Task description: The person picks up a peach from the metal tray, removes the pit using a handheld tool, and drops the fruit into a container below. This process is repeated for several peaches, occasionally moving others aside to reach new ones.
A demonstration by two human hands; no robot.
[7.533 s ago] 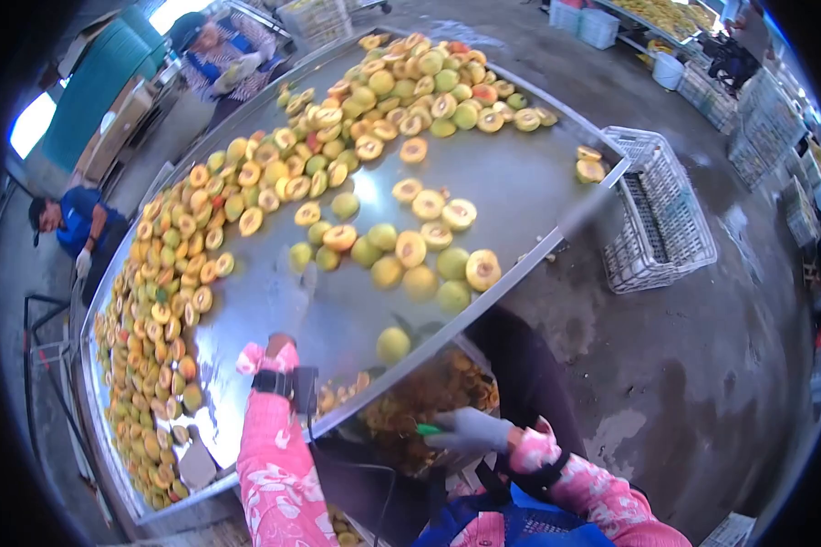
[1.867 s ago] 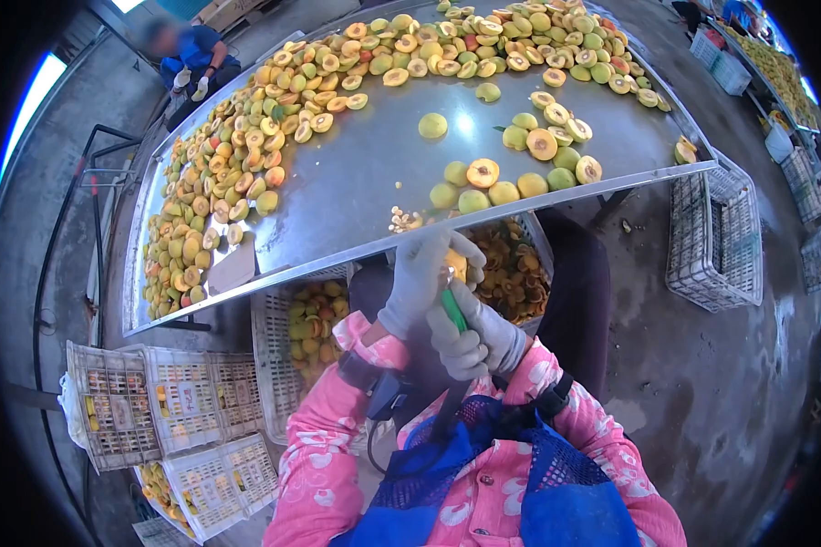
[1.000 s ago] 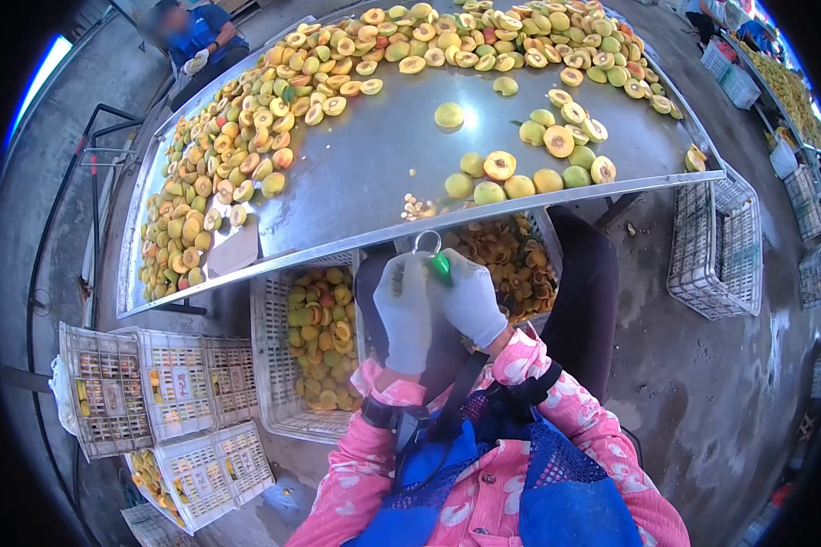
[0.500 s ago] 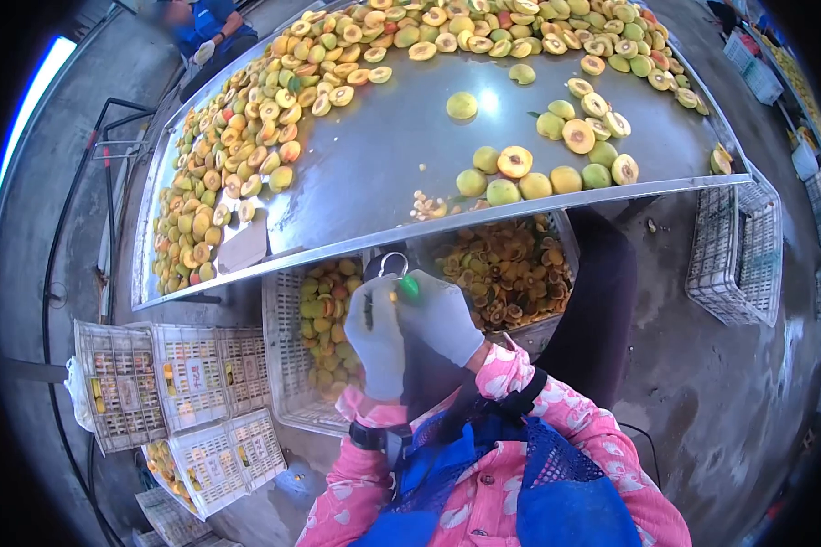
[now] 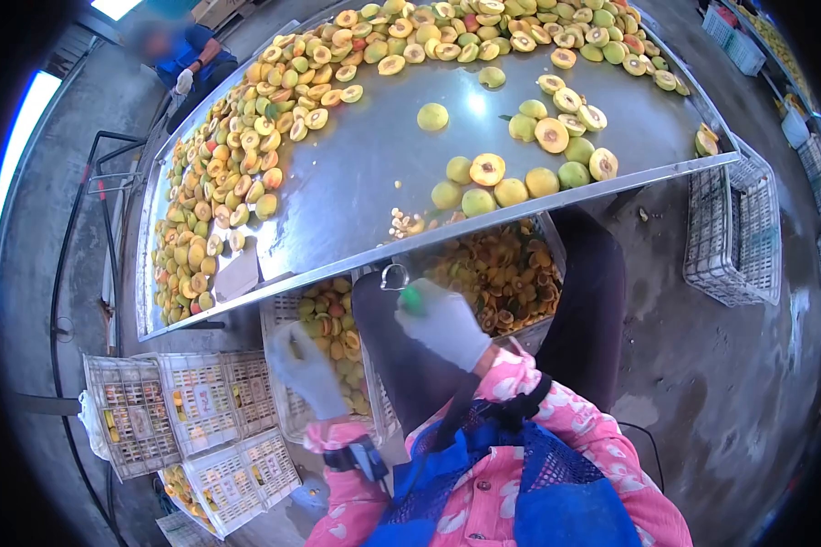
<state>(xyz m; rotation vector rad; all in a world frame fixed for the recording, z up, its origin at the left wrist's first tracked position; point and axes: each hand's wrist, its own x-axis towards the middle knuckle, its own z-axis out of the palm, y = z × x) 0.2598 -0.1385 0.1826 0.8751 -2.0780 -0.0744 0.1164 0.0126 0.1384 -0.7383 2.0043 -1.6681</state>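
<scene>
Right hand [image 5: 442, 321]: gloved, closed round a green-handled pitting tool [image 5: 409, 294], its metal loop up.
Left hand [image 5: 306, 365]: gloved, over the crate of whole peaches [image 5: 333, 319]; whether it grips a fruit I cannot tell.
Done: many halved peaches [image 5: 246, 146] lie on the steel surface [image 5: 356, 173].
Left: the crate looks well filled.

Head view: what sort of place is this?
Most likely a fruit-processing work floor. A long metal table carries heaps of halved peaches, plastic crates stand on a concrete floor, and the gloved right hand holds a green-handled loop tool.
</scene>
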